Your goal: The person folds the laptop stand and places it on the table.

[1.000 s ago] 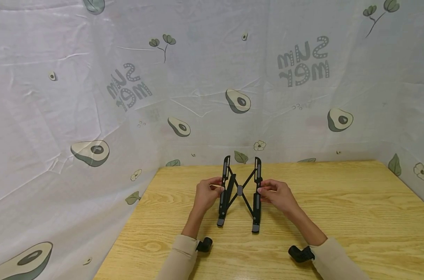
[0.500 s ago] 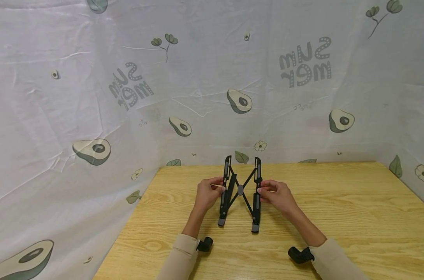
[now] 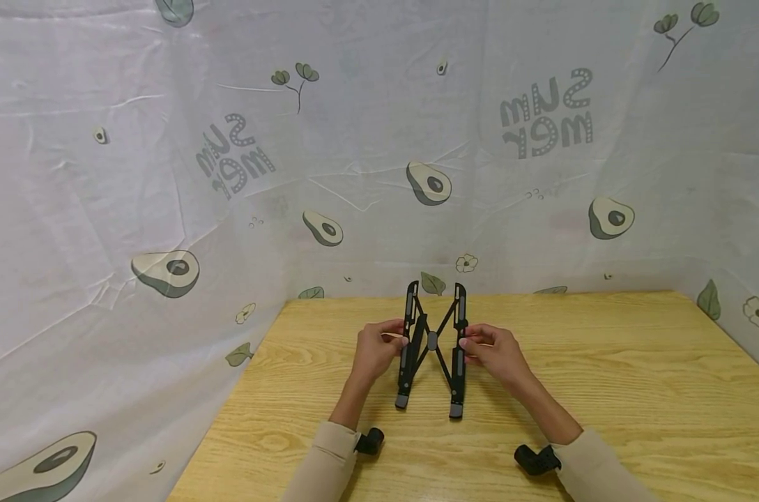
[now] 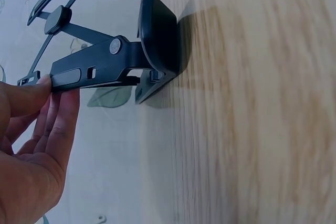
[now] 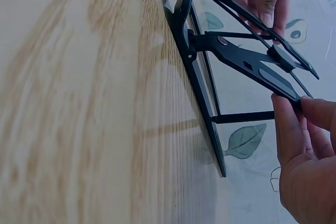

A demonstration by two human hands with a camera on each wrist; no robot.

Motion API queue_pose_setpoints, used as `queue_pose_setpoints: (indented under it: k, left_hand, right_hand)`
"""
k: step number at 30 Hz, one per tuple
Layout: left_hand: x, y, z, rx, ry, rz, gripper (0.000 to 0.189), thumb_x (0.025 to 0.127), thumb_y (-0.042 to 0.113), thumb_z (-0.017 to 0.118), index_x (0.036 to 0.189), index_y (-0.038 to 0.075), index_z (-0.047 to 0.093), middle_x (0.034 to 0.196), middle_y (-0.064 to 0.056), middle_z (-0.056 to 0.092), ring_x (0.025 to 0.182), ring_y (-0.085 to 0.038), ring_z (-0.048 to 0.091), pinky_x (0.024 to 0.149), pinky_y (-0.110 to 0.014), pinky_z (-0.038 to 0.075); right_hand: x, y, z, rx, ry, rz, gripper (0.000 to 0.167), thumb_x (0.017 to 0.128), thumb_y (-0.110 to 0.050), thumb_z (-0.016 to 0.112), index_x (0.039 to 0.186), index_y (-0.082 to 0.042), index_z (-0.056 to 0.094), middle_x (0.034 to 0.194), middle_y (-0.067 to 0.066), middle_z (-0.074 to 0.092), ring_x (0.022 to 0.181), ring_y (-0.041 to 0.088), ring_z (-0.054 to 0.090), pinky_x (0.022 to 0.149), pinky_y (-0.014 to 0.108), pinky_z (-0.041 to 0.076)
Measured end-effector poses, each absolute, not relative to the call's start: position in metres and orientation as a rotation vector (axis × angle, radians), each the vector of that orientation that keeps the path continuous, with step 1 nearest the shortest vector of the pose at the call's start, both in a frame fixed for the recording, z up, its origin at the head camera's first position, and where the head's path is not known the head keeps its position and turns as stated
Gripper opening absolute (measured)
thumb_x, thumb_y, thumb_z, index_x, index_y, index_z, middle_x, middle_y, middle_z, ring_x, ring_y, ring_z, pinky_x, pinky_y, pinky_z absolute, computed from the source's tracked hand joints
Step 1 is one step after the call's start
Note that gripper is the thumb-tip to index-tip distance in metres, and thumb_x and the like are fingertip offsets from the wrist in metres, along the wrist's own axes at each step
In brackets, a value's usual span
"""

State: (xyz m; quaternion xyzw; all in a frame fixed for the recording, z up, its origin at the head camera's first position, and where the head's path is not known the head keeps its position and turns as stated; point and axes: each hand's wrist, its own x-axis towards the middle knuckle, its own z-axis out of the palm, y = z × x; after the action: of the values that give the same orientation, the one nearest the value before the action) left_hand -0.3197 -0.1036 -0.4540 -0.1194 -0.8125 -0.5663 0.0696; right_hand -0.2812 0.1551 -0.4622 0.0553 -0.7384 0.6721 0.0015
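Note:
A black folding laptop stand [image 3: 432,341] stands on the wooden table, its two side rails joined by crossed bars at a grey centre hub. My left hand [image 3: 376,351] pinches the left rail around its middle, thumb on top and fingers beneath. On the opposite rail, my right hand [image 3: 495,351] pinches at about the same height. The left wrist view shows the left hand [image 4: 37,145] on the rail's edge, with the stand's front lip [image 4: 160,35] down at the tabletop. Seen from the right wrist, the stand's base bars [image 5: 202,103] lie along the table.
The wooden table [image 3: 605,376] spreads out on both sides of the stand. Behind and to the left hangs a pale sheet [image 3: 366,125] printed with avocados, leaves and lettering. A black wrist mount [image 3: 371,441] sits at the left cuff, another mount [image 3: 536,460] at the right cuff.
The left rail has moved right with my left hand, so the two rails are closer together and the crossed bars narrower. My right hand has barely moved.

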Motion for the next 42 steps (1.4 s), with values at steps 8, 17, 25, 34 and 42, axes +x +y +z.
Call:
queue_pose_setpoints:
  k: [8, 17, 25, 34, 42]
  left_hand:
    - [-0.316, -0.097, -0.453, -0.366, -2.445, -1.71, 0.035, 0.096, -0.008, 0.073, 0.13, -0.003, 0.075, 0.113, -0.023, 0.076, 0.095, -0.03, 0.08, 0.071, -0.033, 0.067]
    - [-0.316, -0.09, -0.455, -0.373, -2.451, -1.727, 0.035, 0.097, -0.007, 0.073, 0.132, -0.002, 0.075, 0.113, -0.022, 0.076, 0.093, -0.029, 0.08, 0.071, -0.034, 0.068]
    - [-0.315, -0.084, -0.457, -0.423, -2.474, -1.67, 0.035, 0.098, -0.004, 0.074, 0.132, 0.001, 0.075, 0.114, -0.021, 0.077, 0.093, -0.029, 0.08, 0.072, -0.037, 0.068]
    - [-0.313, -0.079, -0.457, -0.433, -2.469, -1.686, 0.035, 0.098, -0.003, 0.074, 0.133, 0.001, 0.075, 0.114, -0.022, 0.077, 0.096, -0.031, 0.08, 0.076, -0.045, 0.068]
    - [-0.312, -0.072, -0.458, -0.456, -2.44, -1.745, 0.036, 0.096, -0.005, 0.075, 0.132, 0.0, 0.075, 0.113, -0.022, 0.077, 0.096, -0.032, 0.081, 0.071, -0.033, 0.068]
  right_hand:
    - [-0.284, 0.154, -0.465, 0.163, -2.315, 2.101, 0.035, 0.106, -0.006, 0.066, 0.138, 0.009, 0.062, 0.111, 0.012, 0.068, 0.096, 0.009, 0.076, 0.093, 0.041, 0.066]
    - [-0.282, 0.151, -0.463, 0.166, -2.315, 2.112, 0.038, 0.106, -0.007, 0.068, 0.139, 0.009, 0.061, 0.114, 0.015, 0.069, 0.098, 0.011, 0.075, 0.09, 0.038, 0.067]
    - [-0.281, 0.148, -0.462, 0.163, -2.337, 2.058, 0.036, 0.105, -0.006, 0.068, 0.138, 0.01, 0.063, 0.116, 0.019, 0.069, 0.101, 0.017, 0.075, 0.089, 0.038, 0.067]
    - [-0.281, 0.147, -0.46, 0.16, -2.34, 2.056, 0.037, 0.105, -0.007, 0.069, 0.138, 0.009, 0.063, 0.118, 0.021, 0.069, 0.103, 0.021, 0.076, 0.089, 0.039, 0.067]
    - [-0.28, 0.146, -0.46, 0.168, -2.332, 2.065, 0.036, 0.105, -0.007, 0.069, 0.137, 0.009, 0.064, 0.12, 0.024, 0.069, 0.106, 0.026, 0.076, 0.088, 0.039, 0.067]
